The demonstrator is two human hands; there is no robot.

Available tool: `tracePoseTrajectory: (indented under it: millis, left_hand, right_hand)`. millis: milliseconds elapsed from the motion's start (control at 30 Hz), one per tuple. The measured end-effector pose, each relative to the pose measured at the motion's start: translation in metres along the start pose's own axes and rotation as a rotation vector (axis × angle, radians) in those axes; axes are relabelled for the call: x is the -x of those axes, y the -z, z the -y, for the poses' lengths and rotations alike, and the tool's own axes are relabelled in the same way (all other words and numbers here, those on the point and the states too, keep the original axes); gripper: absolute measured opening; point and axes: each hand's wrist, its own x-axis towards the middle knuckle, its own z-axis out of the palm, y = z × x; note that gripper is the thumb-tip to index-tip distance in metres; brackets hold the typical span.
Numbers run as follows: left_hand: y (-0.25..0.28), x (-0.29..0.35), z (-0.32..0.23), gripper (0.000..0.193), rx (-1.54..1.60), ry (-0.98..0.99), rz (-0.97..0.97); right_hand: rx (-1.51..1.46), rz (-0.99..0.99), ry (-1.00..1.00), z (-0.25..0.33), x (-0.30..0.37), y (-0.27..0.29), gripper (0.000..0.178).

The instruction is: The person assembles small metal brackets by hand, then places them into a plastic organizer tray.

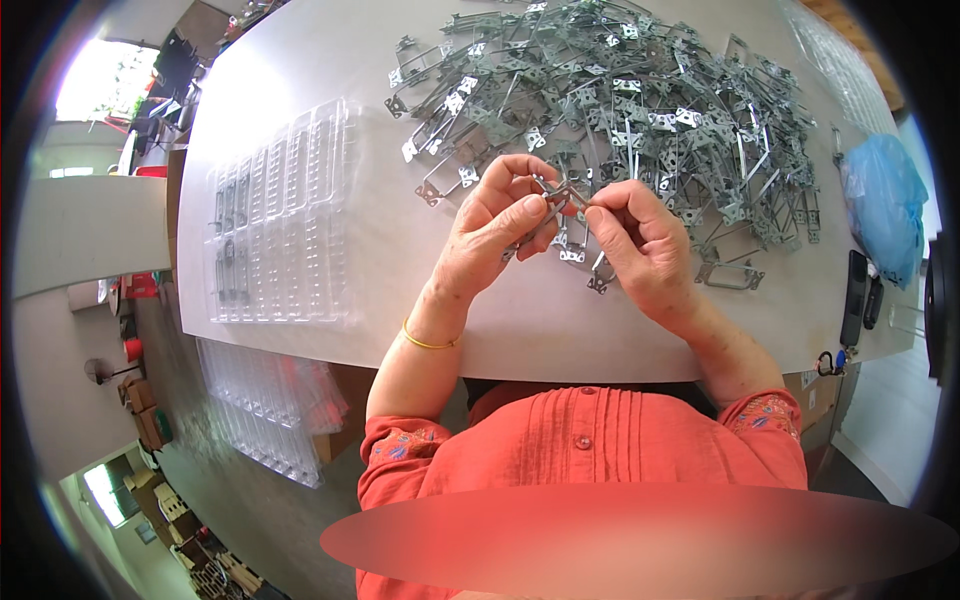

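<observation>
My left hand (487, 228) is closed around a thin grey metal bracket (560, 192), its thumb lying along it. With thumb and forefinger, my right hand (648, 250) pinches the bracket's right end. The fingers cover much of the part, so I cannot tell whether it is one bracket or two. Just beyond both hands spreads a large tangled heap of similar metal brackets (640, 110) with holed end plates. To the left lies a clear plastic blister tray (320, 225). Several brackets (232, 270) sit in its left-hand slots.
The white table (530, 335) carries a blue plastic bag (885, 195) at the right, beside a long black object (853, 297). Keys (830, 362) are at the right front edge. Clear plastic sheeting (840, 65) lies far right. More clear trays (265, 410) are stacked below the left front edge.
</observation>
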Motion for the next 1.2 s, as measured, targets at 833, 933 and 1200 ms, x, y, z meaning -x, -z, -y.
tracePoseTrajectory:
  millis: [833, 933, 1200]
  left_hand:
    - [-0.016, 0.009, -0.001, 0.035, -0.56, -0.072, -0.092]
    - [-0.012, 0.007, 0.005, 0.035, -0.544, -0.092, -0.043]
    - [-0.008, 0.013, 0.006, 0.035, -0.672, -0.042, -0.004]
  right_hand:
    - [-0.152, 0.114, -0.166, 0.015, -0.001, 0.004, 0.016]
    - [-0.081, 0.145, -0.202, 0.018, 0.0, 0.011, 0.011]
    - [0.112, -0.006, 0.201, 0.009, -0.003, 0.005, 0.012]
